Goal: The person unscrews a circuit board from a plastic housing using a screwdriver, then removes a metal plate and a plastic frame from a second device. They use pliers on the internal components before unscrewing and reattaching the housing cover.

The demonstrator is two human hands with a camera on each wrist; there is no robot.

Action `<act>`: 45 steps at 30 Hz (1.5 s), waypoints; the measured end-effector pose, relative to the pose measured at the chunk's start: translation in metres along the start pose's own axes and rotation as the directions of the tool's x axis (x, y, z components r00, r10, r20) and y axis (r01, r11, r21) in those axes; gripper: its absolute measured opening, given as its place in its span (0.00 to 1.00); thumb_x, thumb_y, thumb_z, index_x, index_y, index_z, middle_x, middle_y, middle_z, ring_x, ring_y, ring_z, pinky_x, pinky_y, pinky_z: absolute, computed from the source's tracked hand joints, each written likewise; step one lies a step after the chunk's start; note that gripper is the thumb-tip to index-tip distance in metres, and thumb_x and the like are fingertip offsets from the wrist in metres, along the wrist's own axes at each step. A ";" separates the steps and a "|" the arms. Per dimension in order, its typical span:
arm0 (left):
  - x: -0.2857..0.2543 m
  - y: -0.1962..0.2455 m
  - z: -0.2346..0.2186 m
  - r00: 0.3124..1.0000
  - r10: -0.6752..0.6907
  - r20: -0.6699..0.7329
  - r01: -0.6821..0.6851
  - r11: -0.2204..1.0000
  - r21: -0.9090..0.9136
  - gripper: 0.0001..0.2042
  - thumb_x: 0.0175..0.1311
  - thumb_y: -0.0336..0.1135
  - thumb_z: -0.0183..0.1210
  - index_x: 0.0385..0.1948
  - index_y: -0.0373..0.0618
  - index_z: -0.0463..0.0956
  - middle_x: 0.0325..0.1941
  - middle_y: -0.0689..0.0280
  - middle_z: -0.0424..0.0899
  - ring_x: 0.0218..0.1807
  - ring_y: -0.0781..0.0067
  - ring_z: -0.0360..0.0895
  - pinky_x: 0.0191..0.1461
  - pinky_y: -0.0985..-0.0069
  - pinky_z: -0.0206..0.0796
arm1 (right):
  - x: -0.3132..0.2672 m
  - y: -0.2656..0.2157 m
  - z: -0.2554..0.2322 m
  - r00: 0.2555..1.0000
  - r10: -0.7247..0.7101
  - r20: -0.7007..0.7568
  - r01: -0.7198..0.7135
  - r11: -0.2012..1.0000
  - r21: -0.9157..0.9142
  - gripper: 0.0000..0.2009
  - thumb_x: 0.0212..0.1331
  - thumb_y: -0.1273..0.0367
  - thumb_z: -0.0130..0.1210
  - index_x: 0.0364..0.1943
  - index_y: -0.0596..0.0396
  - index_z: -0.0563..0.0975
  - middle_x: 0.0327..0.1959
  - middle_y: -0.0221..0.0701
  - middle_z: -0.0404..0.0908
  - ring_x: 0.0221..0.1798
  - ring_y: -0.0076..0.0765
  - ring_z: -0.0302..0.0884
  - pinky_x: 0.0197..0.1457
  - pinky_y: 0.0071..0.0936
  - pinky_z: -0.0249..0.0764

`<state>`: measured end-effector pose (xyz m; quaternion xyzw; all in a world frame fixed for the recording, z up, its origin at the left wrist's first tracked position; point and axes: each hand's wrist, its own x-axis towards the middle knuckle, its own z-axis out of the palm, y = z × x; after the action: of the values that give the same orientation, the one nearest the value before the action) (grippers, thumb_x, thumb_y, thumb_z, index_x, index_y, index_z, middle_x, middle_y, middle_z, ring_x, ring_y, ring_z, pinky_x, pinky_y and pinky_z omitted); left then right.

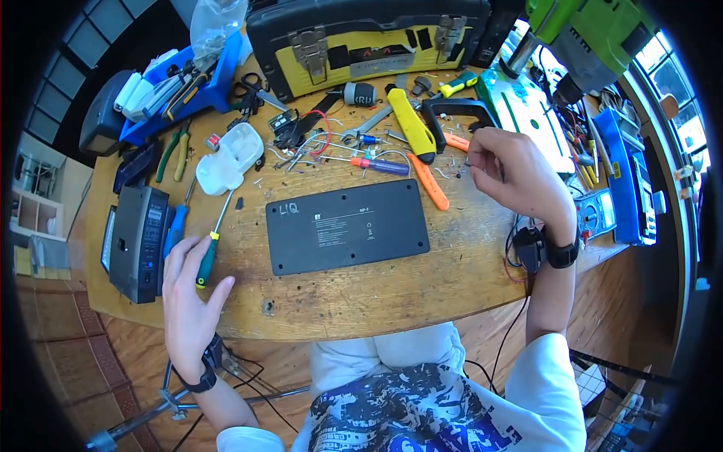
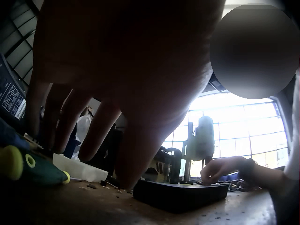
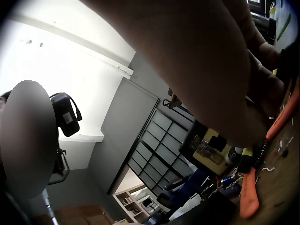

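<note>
A flat black rectangular case [image 1: 346, 226] marked "LIQ" and "NP-F" lies between the hands, screw holes along its edges. My left hand [image 1: 188, 294] is at the left, fingers extended and thumb spread. Beside its fingers lies a green-and-yellow screwdriver [image 1: 208, 260], also seen close to the hand in the left wrist view. My right hand [image 1: 520, 177] is low over the bench right of the case, its fingers bent and fingertips near small scraps. Orange-handled pliers [image 3: 250, 197] lie just below those fingertips in the right wrist view; whether they pinch anything small I cannot tell.
Behind the case are a yellow utility knife [image 1: 413, 124], a purple screwdriver [image 1: 384, 166], an open white container [image 1: 230, 158] and wire scraps. A black-and-yellow toolbox [image 1: 369, 56] stands at the back. A black device [image 1: 143, 245] is left; a multimeter [image 1: 596, 212] and green drill [image 1: 595, 45] are right.
</note>
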<state>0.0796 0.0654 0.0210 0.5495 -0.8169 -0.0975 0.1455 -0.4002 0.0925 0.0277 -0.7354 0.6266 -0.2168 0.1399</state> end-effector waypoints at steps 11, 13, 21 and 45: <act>0.001 -0.008 0.005 0.998 -0.058 0.031 0.058 0.998 -0.019 0.28 0.60 0.12 0.62 0.66 0.36 0.77 0.58 0.53 0.79 0.60 0.49 0.79 0.69 0.65 0.70 | 0.004 -0.019 0.008 0.996 -0.061 -0.058 0.065 0.996 0.055 0.06 0.69 0.73 0.62 0.38 0.61 0.78 0.25 0.35 0.76 0.26 0.34 0.75 0.31 0.32 0.69; 0.001 -0.010 0.004 0.997 -0.075 0.027 0.076 0.995 -0.057 0.27 0.62 0.12 0.60 0.65 0.36 0.77 0.57 0.52 0.79 0.59 0.49 0.80 0.68 0.66 0.70 | 0.004 -0.017 0.010 0.996 -0.065 -0.067 0.070 0.995 0.076 0.06 0.69 0.73 0.64 0.39 0.61 0.78 0.26 0.35 0.77 0.26 0.33 0.76 0.32 0.31 0.70; -0.006 -0.006 -0.011 0.916 -0.151 -0.372 -0.036 0.892 -0.451 0.17 0.81 0.25 0.56 0.67 0.32 0.76 0.59 0.55 0.83 0.52 0.71 0.83 0.58 0.75 0.77 | 0.007 -0.025 0.014 0.969 -0.159 -0.191 0.189 0.971 0.146 0.06 0.65 0.76 0.70 0.42 0.62 0.85 0.36 0.34 0.88 0.35 0.32 0.87 0.40 0.27 0.81; 0.132 0.110 -0.077 0.807 0.355 -0.471 -0.544 0.758 -0.360 0.12 0.76 0.30 0.64 0.57 0.37 0.84 0.49 0.59 0.89 0.49 0.71 0.87 0.54 0.76 0.78 | 0.061 -0.090 0.081 0.968 -0.241 -0.072 0.252 0.937 0.244 0.08 0.61 0.75 0.72 0.43 0.57 0.90 0.43 0.38 0.94 0.49 0.38 0.94 0.55 0.31 0.87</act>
<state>-0.0361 -0.0159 0.1453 0.2873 -0.8325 -0.1506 0.4491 -0.2755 0.0434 0.0094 -0.7799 0.4997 -0.3250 0.1907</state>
